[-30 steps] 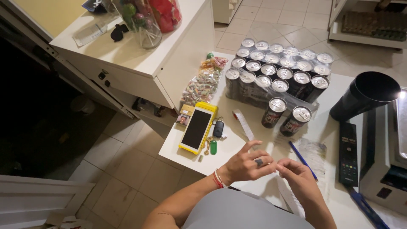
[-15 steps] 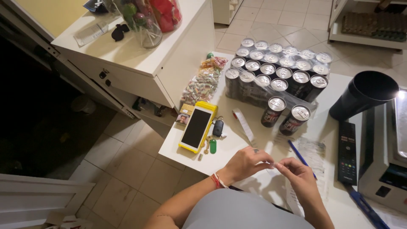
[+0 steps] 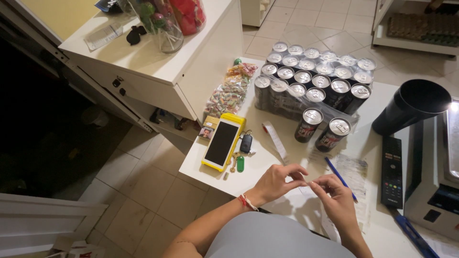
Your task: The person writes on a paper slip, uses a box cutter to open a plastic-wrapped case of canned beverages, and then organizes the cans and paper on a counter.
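head camera looks steeply down, close over table [image 3: 210,165].

left hand [image 3: 277,181] shifted right, fingertips meeting right hand [image 3: 337,198]

You see a yellow card terminal [image 3: 222,142] with black screen, a blue pen [image 3: 339,177], a green key tag [image 3: 240,164], dark cans [image 3: 313,83] with silver tops, and a red wrist bracelet [image 3: 247,202].
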